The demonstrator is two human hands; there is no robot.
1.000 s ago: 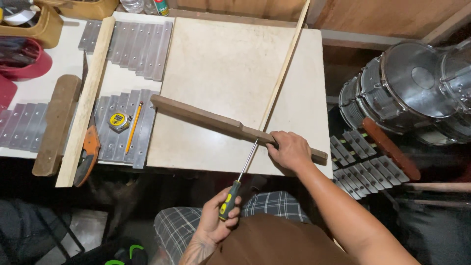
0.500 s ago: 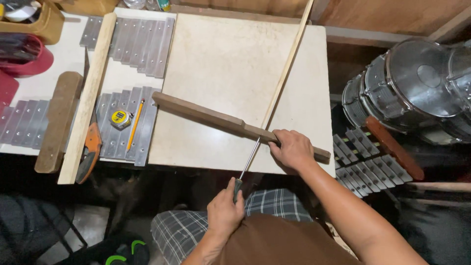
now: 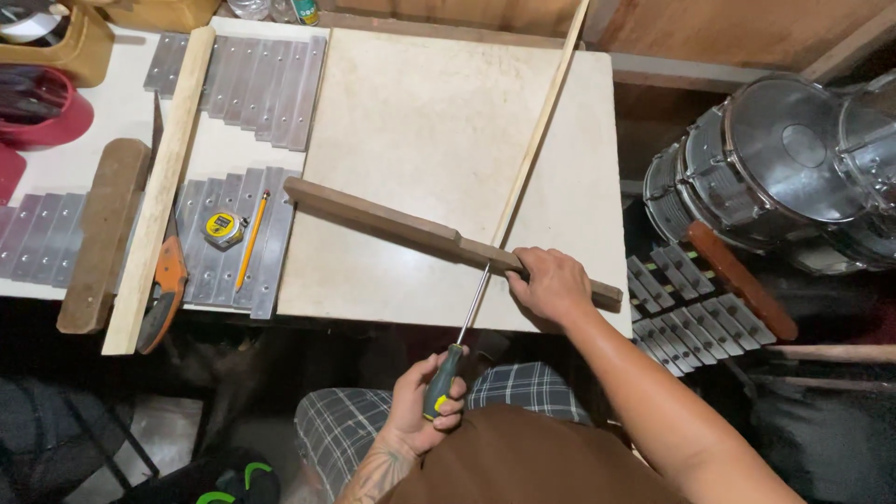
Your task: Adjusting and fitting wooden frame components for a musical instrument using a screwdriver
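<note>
A long dark wooden bar (image 3: 401, 224) lies slanted across a pale square board (image 3: 439, 140) on the table. My right hand (image 3: 549, 285) presses down on the bar near its right end. My left hand (image 3: 425, 401) grips the green and yellow handle of a screwdriver (image 3: 446, 373) below the table's front edge. Its metal shaft runs up to the bar's near side, just left of my right hand. A thin light wooden strip (image 3: 539, 131) crosses the board and passes under the bar.
Flat metal bars (image 3: 247, 79) lie in rows at left, with a yellow tape measure (image 3: 222, 227), a pencil (image 3: 250, 241), an orange-handled tool (image 3: 166, 289), a pale plank (image 3: 159, 187) and a brown block (image 3: 101, 233). Shiny drums (image 3: 784, 159) and a rack of metal bars (image 3: 700, 308) stand at right.
My left hand has shifted along the screwdriver handle, and the green and yellow grip shows again. The right hand and the bar have stayed put.
</note>
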